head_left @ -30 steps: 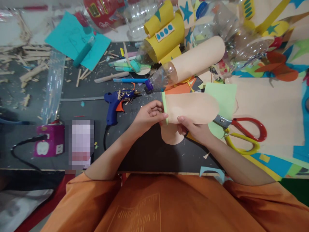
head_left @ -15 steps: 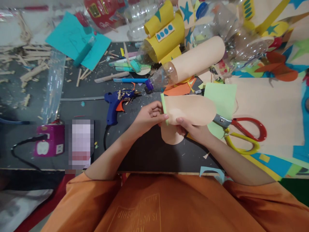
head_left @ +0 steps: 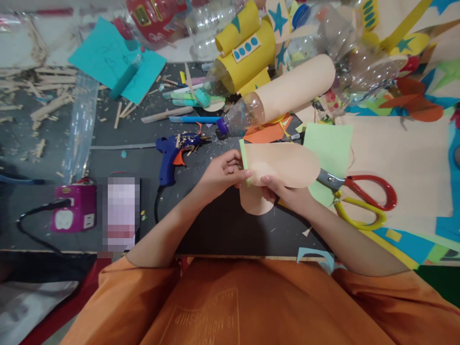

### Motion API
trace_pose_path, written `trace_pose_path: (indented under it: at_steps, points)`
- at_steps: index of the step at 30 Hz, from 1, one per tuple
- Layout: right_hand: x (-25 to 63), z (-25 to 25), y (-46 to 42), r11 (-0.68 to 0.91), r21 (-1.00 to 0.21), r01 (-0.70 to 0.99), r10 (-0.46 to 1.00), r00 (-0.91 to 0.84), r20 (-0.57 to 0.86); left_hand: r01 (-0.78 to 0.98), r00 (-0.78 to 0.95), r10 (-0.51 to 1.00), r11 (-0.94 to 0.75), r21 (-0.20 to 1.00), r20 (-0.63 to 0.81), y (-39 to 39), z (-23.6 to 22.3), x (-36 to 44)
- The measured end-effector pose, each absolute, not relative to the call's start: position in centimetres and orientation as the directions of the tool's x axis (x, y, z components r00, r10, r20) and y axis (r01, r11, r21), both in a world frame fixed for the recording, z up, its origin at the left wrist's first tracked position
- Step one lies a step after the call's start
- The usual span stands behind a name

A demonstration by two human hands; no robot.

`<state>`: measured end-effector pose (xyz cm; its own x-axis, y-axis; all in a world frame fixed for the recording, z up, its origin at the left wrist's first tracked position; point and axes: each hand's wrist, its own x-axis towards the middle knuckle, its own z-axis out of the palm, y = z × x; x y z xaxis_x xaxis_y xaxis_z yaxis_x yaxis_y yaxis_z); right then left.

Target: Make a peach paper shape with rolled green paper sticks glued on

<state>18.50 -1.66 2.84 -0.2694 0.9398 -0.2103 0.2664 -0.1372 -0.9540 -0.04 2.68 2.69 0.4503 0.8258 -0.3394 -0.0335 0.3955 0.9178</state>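
A peach paper piece (head_left: 287, 163) with a rounded right end is held up in front of me. Along its straight left edge runs a narrow light green paper strip (head_left: 245, 158). My left hand (head_left: 228, 170) pinches that strip and the paper edge, thumb on top and the other fingers curled behind. My right hand (head_left: 282, 189) grips the paper's lower edge between thumb and fingers. Under it, a second rounded peach piece (head_left: 256, 201) sticks out toward me; whether the two are joined is hidden. Scissors (head_left: 359, 196) with red and yellow handles lie just right of my right hand.
A blue hot glue gun (head_left: 168, 158) lies left of my hands, its cord running toward me. Beyond are a peach-wrapped bottle (head_left: 294, 88) and a yellow-wrapped bottle (head_left: 247, 57). A purple power outlet (head_left: 74, 208) and a phone (head_left: 121, 211) are at left, coloured paper sheets (head_left: 398, 163) at right.
Both hands keep the same grip. The peach paper's rounded end has shifted very slightly left; the rest looks the same.
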Motion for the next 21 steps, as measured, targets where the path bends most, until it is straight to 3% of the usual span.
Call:
trace_pose_path:
  at_steps: [10,18,21]
  points:
    - [18.53,2.78,-1.75,-0.185,-0.945,0.270,0.922,-0.284,-0.262,-0.079,0.483,0.822,0.384,0.920,-0.301,2.72,2.75,0.01]
    - [18.45,2.64,-1.69,-0.191,-0.938,0.288,0.919,-0.284,-0.274,0.071,0.423,0.817,0.401,0.913,-0.391,2.43,2.80,-0.14]
    - [18.33,2.41,-1.61,-0.148,-0.953,0.266,0.955,-0.212,-0.207,0.094,0.406,0.827,0.386,0.918,-0.390,2.40,2.68,-0.15]
